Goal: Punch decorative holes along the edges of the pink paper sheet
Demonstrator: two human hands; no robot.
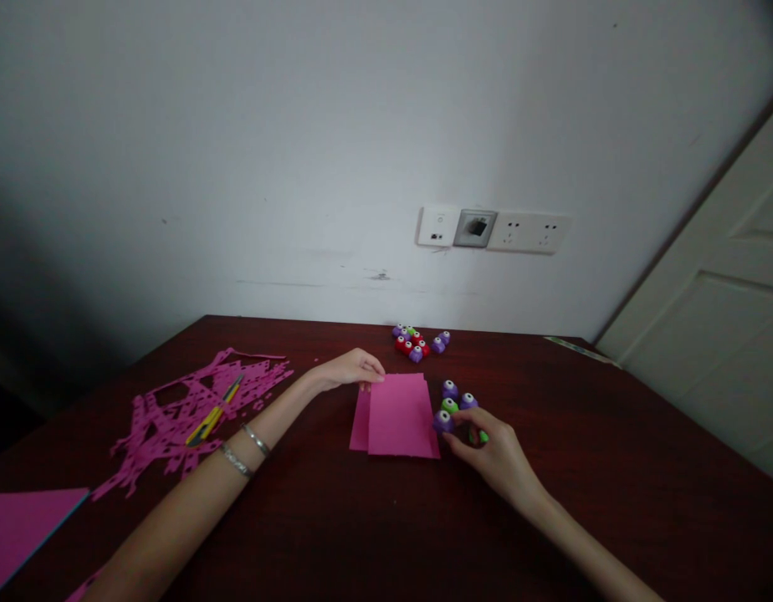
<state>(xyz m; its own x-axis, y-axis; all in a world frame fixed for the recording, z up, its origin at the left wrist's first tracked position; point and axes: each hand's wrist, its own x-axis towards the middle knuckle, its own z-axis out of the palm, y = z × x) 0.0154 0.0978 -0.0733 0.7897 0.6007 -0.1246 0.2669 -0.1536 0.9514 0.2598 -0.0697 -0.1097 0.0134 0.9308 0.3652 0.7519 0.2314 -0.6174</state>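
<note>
In the head view, two overlapping sheets of pink paper (400,418) lie at the middle of the table. My left hand (355,368) pinches the top left corner of the upper sheet between thumb and fingers. Just right of the sheets, my right hand (490,443) has its thumb and index finger closed around a small purple craft punch (442,421) with a white round top. Beside it stand more punches: a green punch (449,405), and two purple ones behind. Something green shows partly under my right fingers.
A heap of cut pink paper scraps (166,418) with a yellow utility knife (214,413) on top lies at left. A larger pink sheet (28,535) is at the near left. Several red and purple punches (415,354) stand near the wall; a strip (581,349) lies far right.
</note>
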